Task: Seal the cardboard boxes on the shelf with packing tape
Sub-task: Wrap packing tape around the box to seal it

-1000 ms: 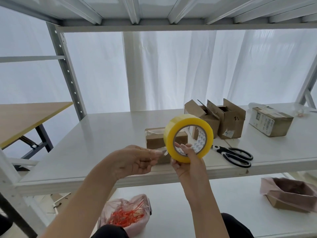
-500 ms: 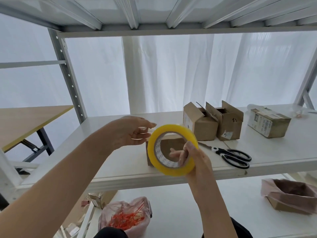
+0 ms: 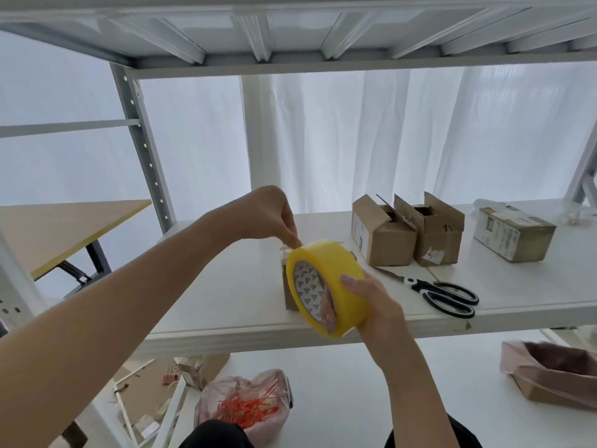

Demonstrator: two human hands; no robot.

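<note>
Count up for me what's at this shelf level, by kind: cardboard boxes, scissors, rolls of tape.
Cardboard boxes: 4 (one mostly hidden behind the roll)
Scissors: 1
Tape roll, held in the right hand: 1
Total: 6

Soft daylight glowing through white curtains (image 3: 323,140) behind, wooden table (image 3: 64,231) off left, grey perforated upright (image 3: 142,150) between

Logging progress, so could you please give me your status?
Right grip holds tape roll. Left grip pinched at box top, behind roll. Scissors beside, not blocking.
</note>
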